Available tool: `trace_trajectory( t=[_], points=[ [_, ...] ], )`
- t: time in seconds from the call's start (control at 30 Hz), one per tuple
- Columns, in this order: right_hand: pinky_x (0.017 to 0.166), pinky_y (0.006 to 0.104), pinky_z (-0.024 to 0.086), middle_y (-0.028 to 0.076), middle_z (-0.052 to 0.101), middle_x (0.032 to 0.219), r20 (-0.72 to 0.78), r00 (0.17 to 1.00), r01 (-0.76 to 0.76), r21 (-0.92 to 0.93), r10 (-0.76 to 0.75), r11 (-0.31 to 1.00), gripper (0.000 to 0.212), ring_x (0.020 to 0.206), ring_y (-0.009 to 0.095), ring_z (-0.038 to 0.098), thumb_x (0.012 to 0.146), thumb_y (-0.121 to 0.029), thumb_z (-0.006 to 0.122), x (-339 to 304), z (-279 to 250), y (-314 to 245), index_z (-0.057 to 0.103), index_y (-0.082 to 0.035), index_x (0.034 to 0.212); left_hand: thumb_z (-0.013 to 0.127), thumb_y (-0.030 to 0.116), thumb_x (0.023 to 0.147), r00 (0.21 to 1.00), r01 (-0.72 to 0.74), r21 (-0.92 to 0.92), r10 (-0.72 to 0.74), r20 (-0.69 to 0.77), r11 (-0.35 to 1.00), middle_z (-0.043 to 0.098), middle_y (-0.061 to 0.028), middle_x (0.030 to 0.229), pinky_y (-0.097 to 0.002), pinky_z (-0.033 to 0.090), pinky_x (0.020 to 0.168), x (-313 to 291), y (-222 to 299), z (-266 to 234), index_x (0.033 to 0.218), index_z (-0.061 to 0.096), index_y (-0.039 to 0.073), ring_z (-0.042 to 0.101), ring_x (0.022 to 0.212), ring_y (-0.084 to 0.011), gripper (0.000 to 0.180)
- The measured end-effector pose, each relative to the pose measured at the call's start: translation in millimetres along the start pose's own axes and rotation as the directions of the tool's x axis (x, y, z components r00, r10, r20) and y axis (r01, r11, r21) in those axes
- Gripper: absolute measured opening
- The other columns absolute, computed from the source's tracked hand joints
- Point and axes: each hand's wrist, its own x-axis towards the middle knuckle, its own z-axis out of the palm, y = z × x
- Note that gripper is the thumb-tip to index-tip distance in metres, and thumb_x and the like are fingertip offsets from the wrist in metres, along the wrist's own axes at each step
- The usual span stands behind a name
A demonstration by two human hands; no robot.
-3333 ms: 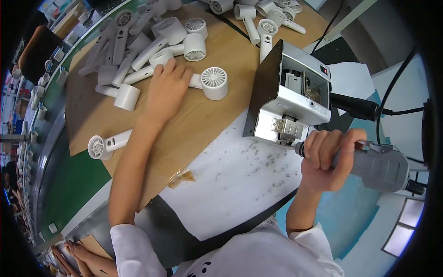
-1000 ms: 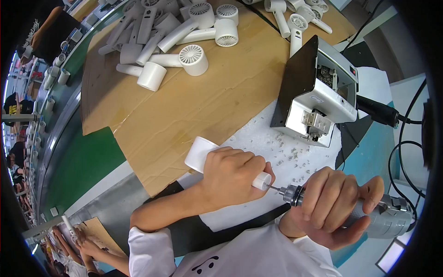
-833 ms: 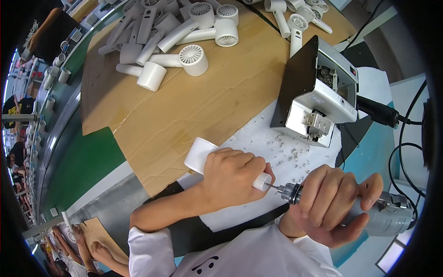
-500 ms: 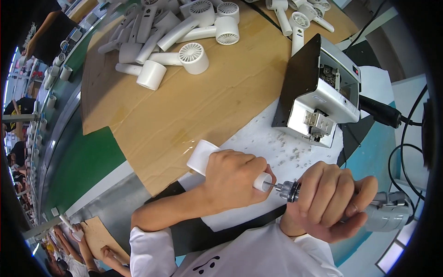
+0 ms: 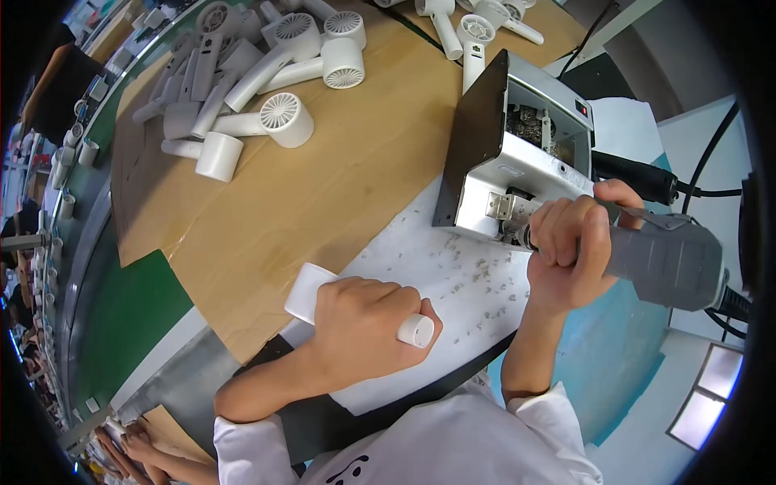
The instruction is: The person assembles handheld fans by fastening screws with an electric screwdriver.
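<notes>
My left hand (image 5: 368,323) is closed round the handle of a white handheld fan (image 5: 309,293). The fan's round head sticks out on the left, and the handle's end shows by my thumb. In my right hand (image 5: 575,242) is a grey electric screwdriver (image 5: 675,263), held level. Its front end reaches the metal outlet of a screw feeder (image 5: 473,153), a silver and black box. My fingers and the outlet hide the bit, so I cannot tell if a screw is on it.
Many white handheld fans (image 5: 287,120) lie heaped on brown cardboard (image 5: 323,186) at the far left. A white sheet (image 5: 404,263) strewn with small bits lies before the feeder. A black tool handle (image 5: 638,174) with a cable is behind it. People work along a conveyor (image 5: 89,250) at left.
My right hand has carried the screwdriver away from the fan's handle end, up to the feeder's outlet. My left hand still grips the fan. The whole view has shifted somewhat.
</notes>
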Motion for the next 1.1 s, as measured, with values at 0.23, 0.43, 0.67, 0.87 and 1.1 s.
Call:
trace_trajectory(
  t=[0.23, 0.43, 0.67, 0.87, 1.1],
  points=[
    [0.039, 0.0256, 0.029, -0.002, 0.032, 0.051, -0.032, 0.995, -0.094, -0.04, 0.092, 0.995, 0.02, 0.038, 0.006, 0.027, 0.094, -0.008, 0.045, 3, 3, 1, 0.041, 0.002, 0.112, 0.073, 0.004, 0.061, 1.0, -0.008, 0.023, 0.008, 0.002, 1.0, 0.045, -0.0037, 0.044, -0.0299, 0.032, 0.037, -1, -1, 3, 0.054, 0.045, 0.009, 0.041, 0.035, -0.0215, 0.029],
    [0.039, 0.0251, 0.029, -0.003, 0.031, 0.05, -0.02, 0.985, -0.172, -0.062, 0.171, 0.983, 0.02, 0.037, 0.006, 0.028, 0.094, -0.005, 0.045, 4, -4, 5, 0.041, 0.002, 0.112, 0.073, 0.005, 0.061, 1.0, -0.004, 0.021, 0.004, 0.0, 1.0, 0.046, -0.0036, 0.045, -0.0298, 0.033, 0.038, -3, -1, 3, 0.053, 0.047, 0.009, 0.043, 0.036, -0.0217, 0.028],
    [0.039, 0.0247, 0.03, -0.003, 0.035, 0.05, 0.097, 0.995, 0.013, -0.248, 0.012, 0.969, 0.018, 0.037, 0.006, 0.03, 0.092, -0.004, 0.047, -7, -7, 13, 0.041, 0.002, 0.109, 0.073, 0.005, 0.061, 1.0, -0.021, 0.022, 0.021, 0.007, 1.0, 0.047, -0.0038, 0.045, -0.0304, 0.033, 0.038, -5, 1, 4, 0.053, 0.047, 0.009, 0.044, 0.036, -0.0225, 0.028],
    [0.037, 0.0263, 0.025, -0.003, 0.036, 0.048, -0.022, 0.916, -0.378, 0.278, 0.4, 0.883, 0.013, 0.036, 0.005, 0.035, 0.095, -0.01, 0.047, -7, -8, -12, 0.044, -0.006, 0.108, 0.073, 0.005, 0.062, 1.0, -0.019, 0.025, 0.019, -0.005, 0.999, 0.046, -0.0045, 0.045, -0.031, 0.033, 0.038, -1, 3, 1, 0.054, 0.047, 0.009, 0.044, 0.036, -0.0236, 0.028],
    [0.038, 0.0218, 0.037, -0.005, 0.045, 0.048, 0.112, 0.993, -0.102, 0.593, 0.044, 0.799, 0.015, 0.035, 0.005, 0.039, 0.096, -0.016, 0.048, -36, 5, -60, 0.042, -0.008, 0.107, 0.074, 0.005, 0.064, 0.999, -0.02, -0.022, 0.019, -0.034, 1.0, 0.046, -0.0048, 0.045, -0.0311, 0.033, 0.038, -5, 5, 8, 0.054, 0.047, 0.009, 0.043, 0.036, -0.024, 0.029]
  ],
)
